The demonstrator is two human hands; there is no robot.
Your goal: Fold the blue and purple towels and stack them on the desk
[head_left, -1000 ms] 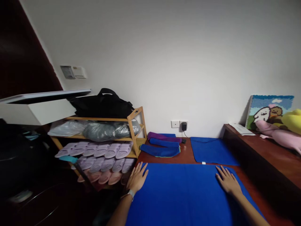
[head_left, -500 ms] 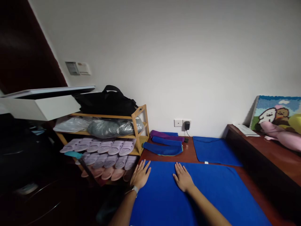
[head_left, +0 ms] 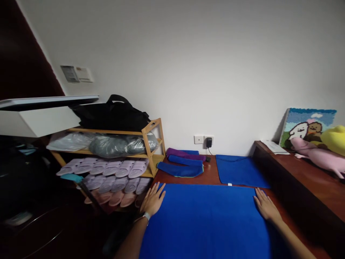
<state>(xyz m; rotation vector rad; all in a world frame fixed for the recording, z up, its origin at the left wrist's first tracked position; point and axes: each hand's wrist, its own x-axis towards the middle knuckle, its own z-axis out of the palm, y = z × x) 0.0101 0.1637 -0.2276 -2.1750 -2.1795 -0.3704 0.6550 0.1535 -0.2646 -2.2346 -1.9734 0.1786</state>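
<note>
While the cloth (head_left: 207,225) lies flat on the surface (head_left: 211,174), right of the rack (head_left: 148,149), it spreads between the left grip (head_left: 153,201), rack-side, and the right grip (head_left: 266,205), farther from the rack, both unclenched, grasping nothing.

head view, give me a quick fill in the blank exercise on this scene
The large cloth between the left hand and right hand is coloured ____.
The person wears a wristband on the ____.
The bag sits on the ____ shelf of the rack.
The plug is coloured ____.

Missing words: blue; left wrist; top; black.
</note>
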